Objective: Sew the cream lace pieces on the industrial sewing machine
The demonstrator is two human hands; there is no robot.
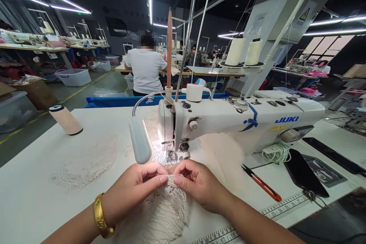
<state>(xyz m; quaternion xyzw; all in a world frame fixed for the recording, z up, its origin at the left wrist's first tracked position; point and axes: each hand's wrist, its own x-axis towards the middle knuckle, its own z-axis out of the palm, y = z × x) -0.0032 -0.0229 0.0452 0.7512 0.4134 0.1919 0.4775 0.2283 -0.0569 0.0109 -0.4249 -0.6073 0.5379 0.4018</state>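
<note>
A piece of cream lace fabric [168,213] hangs from my fingers over the table's front edge, just before the sewing machine [217,118]. My left hand [143,181] pinches its upper edge between thumb and forefinger. Close beside it, my right hand [197,183] pinches the same edge, thumb on top. The needle and presser foot [172,156] are right behind my fingertips, lit by a small lamp [140,141]. More pale sheer fabric [220,152] lies under the machine's arm. Whether the lace runs on beneath the foot is hidden by my hands.
Another lace piece [88,162] lies at left, near a peach thread cone [65,120]. To the right are red thread snips [263,183], a black phone [306,173], a coiled pale cable [276,152] and a printed ruler [286,206]. A person [145,65] sits ahead.
</note>
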